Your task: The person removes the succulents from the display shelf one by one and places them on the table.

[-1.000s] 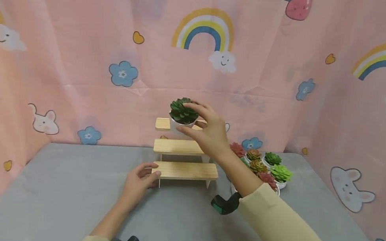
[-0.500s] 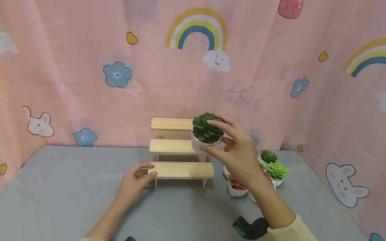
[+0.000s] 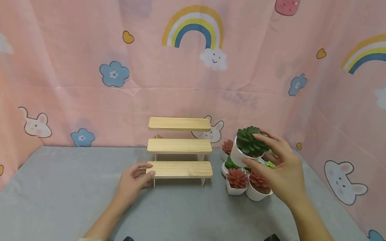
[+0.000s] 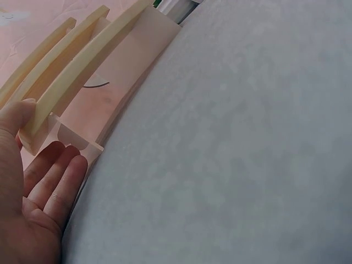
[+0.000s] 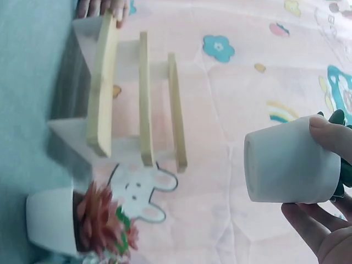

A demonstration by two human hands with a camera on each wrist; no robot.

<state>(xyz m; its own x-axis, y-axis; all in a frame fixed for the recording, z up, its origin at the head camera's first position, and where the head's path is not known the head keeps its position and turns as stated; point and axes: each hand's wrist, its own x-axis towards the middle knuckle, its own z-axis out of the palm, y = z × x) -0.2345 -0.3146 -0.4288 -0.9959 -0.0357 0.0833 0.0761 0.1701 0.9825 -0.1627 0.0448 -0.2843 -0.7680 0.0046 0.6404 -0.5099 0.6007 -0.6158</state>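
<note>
My right hand holds a dark green potted succulent by its white pot, thumb on the near side and fingers round the far side. It hangs over a cluster of other potted succulents. In the right wrist view the white pot shows smooth and lifted. My left hand pinches the left end of the lowest board of a three-step wooden shelf stand. Seen from the left wrist, the thumb lies on the board while several fingers extend below it beside the clear support.
Right of the stand, red succulents and a green one stand in white pots, partly hidden by my right hand. A grey cloth covers the table. A pink printed curtain hangs behind.
My right hand has carried the dark green potted succulent from over the top step rightward and down to above the other pots. The left hand stays on the lowest board.
</note>
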